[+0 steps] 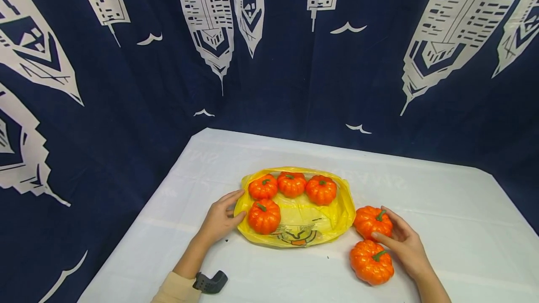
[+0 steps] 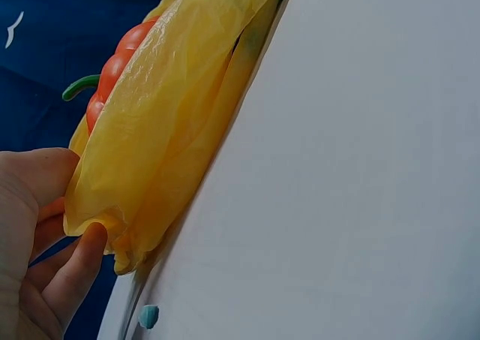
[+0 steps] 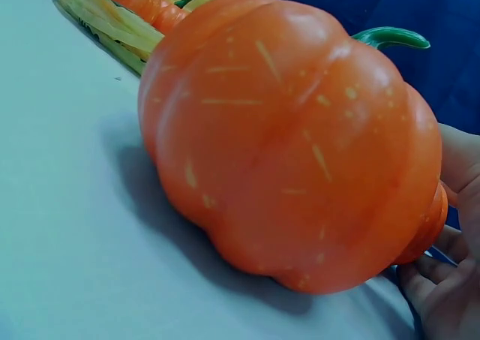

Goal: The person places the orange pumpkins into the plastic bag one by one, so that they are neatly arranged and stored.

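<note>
A yellow plastic bag (image 1: pixel 290 242) lies spread open on the table, with several orange pumpkins inside, among them one pumpkin (image 1: pixel 264 216) at its front left. My left hand (image 1: pixel 221 216) holds the bag's left rim between thumb and fingers, as the left wrist view shows close up at the bag's edge (image 2: pixel 142 167). To the right of the bag, my right hand (image 1: pixel 406 242) grips a pumpkin (image 1: pixel 370 222) with a green stem, beside the bag's rim. Nearer to me sits another pumpkin (image 1: pixel 371 263); in the right wrist view this near pumpkin (image 3: pixel 292 145) hides most of the gripped one.
Under everything is a table (image 1: pixel 463 228) with a white cover. A dark blue curtain (image 1: pixel 286 92) with white building prints hangs behind it. Around my left wrist is a dark band (image 1: pixel 210 283). A tiny teal bit (image 2: pixel 148 316) shows near the bag.
</note>
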`<state>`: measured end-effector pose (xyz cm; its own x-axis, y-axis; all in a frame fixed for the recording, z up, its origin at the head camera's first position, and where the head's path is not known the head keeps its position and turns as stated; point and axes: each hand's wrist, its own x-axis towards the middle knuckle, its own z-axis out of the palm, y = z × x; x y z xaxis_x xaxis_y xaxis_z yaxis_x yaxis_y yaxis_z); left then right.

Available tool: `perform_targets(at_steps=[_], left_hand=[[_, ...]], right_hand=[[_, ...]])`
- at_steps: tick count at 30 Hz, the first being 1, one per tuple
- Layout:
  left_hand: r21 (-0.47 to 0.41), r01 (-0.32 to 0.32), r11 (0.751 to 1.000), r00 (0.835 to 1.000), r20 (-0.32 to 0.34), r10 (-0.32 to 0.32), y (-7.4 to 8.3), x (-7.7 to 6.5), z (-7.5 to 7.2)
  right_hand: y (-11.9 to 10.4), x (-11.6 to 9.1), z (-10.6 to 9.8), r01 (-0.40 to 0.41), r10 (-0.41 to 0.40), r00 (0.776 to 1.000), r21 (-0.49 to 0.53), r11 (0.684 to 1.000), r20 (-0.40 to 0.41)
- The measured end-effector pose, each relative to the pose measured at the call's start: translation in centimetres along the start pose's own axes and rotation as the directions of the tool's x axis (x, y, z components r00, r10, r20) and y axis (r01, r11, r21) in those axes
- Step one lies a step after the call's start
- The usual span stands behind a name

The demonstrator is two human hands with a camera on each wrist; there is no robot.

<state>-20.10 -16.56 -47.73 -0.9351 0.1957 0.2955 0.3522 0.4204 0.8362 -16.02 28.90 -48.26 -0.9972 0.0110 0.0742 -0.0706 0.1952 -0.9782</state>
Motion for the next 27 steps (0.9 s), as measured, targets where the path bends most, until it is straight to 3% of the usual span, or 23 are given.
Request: perform_targets(at_steps=[20,27], left_hand=[[0.007,0.003,1.000,1.000,0.004,-0.003,0.08,0.00,-0.11],[0.004,0.001,1.000,1.000,0.004,-0.001,0.05,-0.03,-0.07]], right_hand=[[0.01,0.01,0.10,-0.051,0.048,0.998,-0.085,0.995,-0.046],[-0.30,0.01,-0.11,-0.031,0.029,0.998,-0.031,0.999,-0.048]])
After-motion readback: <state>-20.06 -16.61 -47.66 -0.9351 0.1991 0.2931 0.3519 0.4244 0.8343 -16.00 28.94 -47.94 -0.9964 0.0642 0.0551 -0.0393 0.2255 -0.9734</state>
